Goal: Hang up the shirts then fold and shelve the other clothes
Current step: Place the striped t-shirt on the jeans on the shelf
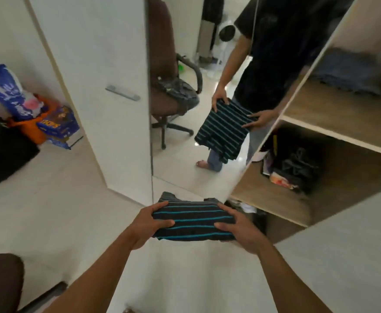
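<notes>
Striped garment (194, 220): dark, thin teal stripes; folded to a flat band, held in the air at both short ends, just before the open shelves.
Blue stack (347, 75): folded clothes on the upper shelf (320, 109) — blurred.
Dark heap (298, 170): unfolded clothes, jumbled on the lower shelf (264, 195).

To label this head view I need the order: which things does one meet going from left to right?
From the left: blue and white bag → blue box → left hand → striped garment → right hand → folded blue clothes on the upper shelf.
</notes>
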